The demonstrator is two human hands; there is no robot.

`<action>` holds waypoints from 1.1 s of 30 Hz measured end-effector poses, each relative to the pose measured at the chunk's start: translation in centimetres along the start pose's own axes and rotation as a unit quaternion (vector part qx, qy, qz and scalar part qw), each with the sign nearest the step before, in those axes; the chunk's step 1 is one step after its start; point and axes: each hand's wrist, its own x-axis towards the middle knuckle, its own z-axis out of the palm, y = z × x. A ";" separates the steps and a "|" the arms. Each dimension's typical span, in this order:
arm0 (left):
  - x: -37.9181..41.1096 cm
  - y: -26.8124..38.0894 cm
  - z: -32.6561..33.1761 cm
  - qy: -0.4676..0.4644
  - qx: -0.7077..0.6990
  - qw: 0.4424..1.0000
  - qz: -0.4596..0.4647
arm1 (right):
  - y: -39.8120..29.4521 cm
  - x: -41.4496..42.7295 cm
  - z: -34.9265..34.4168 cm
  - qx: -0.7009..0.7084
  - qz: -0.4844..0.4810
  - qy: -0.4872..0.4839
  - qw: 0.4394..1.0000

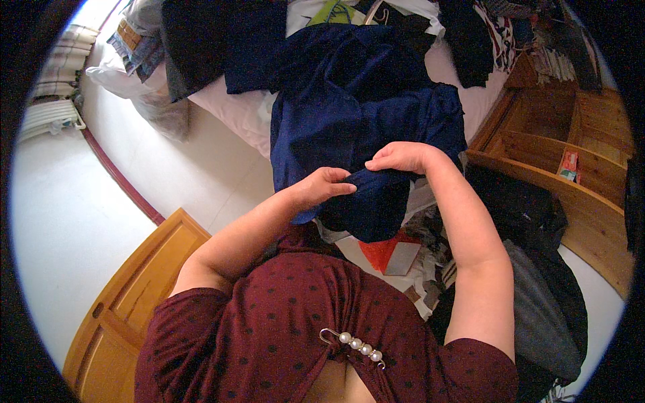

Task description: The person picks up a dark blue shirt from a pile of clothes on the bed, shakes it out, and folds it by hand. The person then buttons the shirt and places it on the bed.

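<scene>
A dark blue garment (322, 131) of soft fabric lies spread over the near side of a bed (237, 113), and its near part hangs down in front of me. My left hand (325, 189) pinches a folded edge of this cloth between thumb and fingers. Just to the right and slightly farther off, my right hand (400, 157) grips the same edge, thumb pointing left. Between the two hands a short stretch of the edge is held up. Below it the cloth drops in a dark rounded fold. Which part of the garment this edge is, I cannot tell.
Dark clothes (201, 45) lie across the bed's far side. Plastic bags (161, 108) stand left of it. An open wooden drawer unit (549, 151) is at right, above black bags (514, 201). A wooden door panel (136, 292) is at lower left, a radiator (50, 118) beyond.
</scene>
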 end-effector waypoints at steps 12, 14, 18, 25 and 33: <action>-0.4 -1.7 0.1 0.029 0.056 0.997 0.052 | -0.9 -2.7 -0.1 -0.038 -0.026 0.013 0.999; -1.4 -1.7 1.0 0.073 0.155 0.982 0.086 | 0.3 -1.8 0.4 -0.104 -0.081 0.015 0.991; -3.8 -2.0 3.4 0.103 0.316 0.926 0.178 | 1.1 -2.0 3.6 -0.412 -0.148 0.126 0.890; -4.4 -4.3 4.0 0.123 0.328 0.925 0.145 | 5.2 -0.1 9.2 -0.375 -0.216 0.307 0.848; 0.6 -4.6 1.1 0.184 0.693 0.691 0.092 | 7.2 1.0 10.6 -0.358 -0.305 0.428 0.772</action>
